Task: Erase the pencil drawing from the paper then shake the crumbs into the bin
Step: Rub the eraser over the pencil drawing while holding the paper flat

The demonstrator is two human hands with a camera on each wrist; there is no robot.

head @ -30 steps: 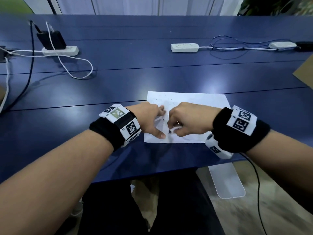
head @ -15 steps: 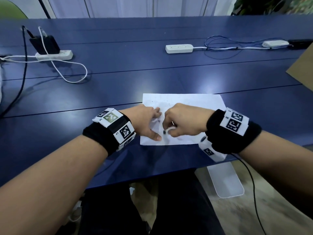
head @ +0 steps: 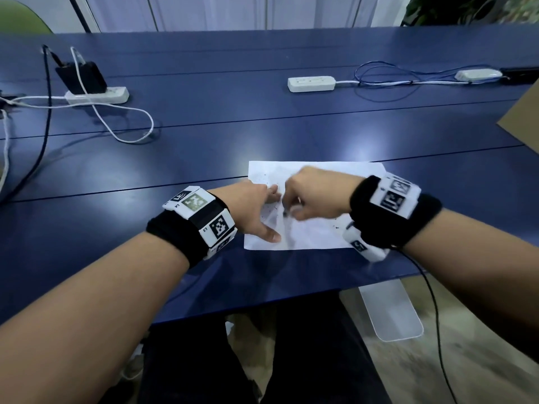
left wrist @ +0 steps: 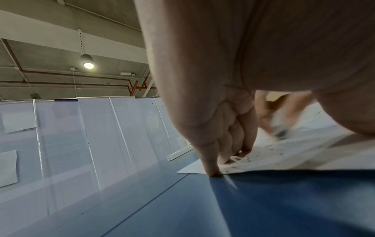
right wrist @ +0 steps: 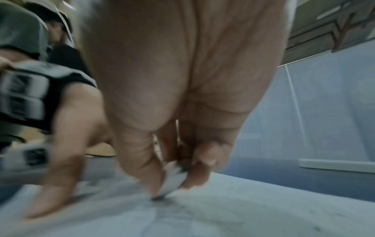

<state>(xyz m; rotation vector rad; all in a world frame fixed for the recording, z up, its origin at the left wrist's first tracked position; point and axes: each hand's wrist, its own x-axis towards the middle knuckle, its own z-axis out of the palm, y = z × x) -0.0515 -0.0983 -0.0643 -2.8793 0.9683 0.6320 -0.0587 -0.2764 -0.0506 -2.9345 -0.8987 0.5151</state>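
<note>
A white sheet of paper [head: 318, 237] lies flat on the blue table [head: 262, 135] near its front edge, with faint pencil marks and dark crumbs scattered on it. My left hand [head: 256, 211] rests on the sheet's left part, fingertips [left wrist: 213, 172] and thumb pressing it down. My right hand [head: 318, 196] pinches a small white eraser [right wrist: 172, 179] between thumb and fingers, its dirty tip touching the paper [right wrist: 223, 216] close to the left hand. The right hand is motion-blurred. No bin is in view.
A white power strip [head: 310, 83] with cables lies at the back centre. Another strip [head: 97, 96] holding a black charger sits at the back left. A brown cardboard corner [head: 522, 123] pokes in at the right edge. A white table foot [head: 390, 310] stands on the floor below.
The right hand has rubbed the eraser back and forth over the paper and is now blurred with motion. The left hand has kept pressing the sheet. The head view has shifted slightly.
</note>
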